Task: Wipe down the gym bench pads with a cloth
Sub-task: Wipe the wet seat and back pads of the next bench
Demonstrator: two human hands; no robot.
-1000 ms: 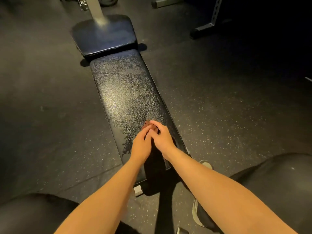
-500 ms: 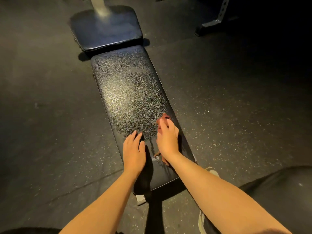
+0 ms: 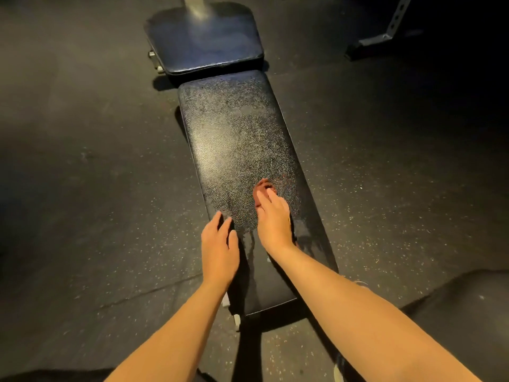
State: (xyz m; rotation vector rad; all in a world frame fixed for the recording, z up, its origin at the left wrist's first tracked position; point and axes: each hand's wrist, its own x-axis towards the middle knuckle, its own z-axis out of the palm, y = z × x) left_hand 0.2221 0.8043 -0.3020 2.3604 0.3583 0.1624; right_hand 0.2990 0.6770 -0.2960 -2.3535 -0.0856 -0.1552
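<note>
A long black bench pad [image 3: 237, 139] runs away from me, its surface speckled with wet droplets. Beyond it lies a shorter dark seat pad [image 3: 203, 40]. My right hand [image 3: 274, 219] lies flat on a reddish-brown cloth [image 3: 261, 188] on the long pad, pressing it down; only the cloth's far end shows past my fingertips. My left hand [image 3: 220, 244] rests flat on the pad's near left edge, fingers straight, holding nothing. A dark wiped patch lies just behind my right hand.
Dark speckled rubber floor [image 3: 96, 188] surrounds the bench. A grey metal post [image 3: 197, 6] rises over the seat pad. A rack's foot [image 3: 385, 40] stands at the far right. My dark-clad knee [image 3: 462, 307] is at the lower right, with a shoe [image 3: 338, 370] below.
My hands were together on the cloth a second ago. The left hand has moved off to the pad's left edge, and the right hand now presses the cloth alone.
</note>
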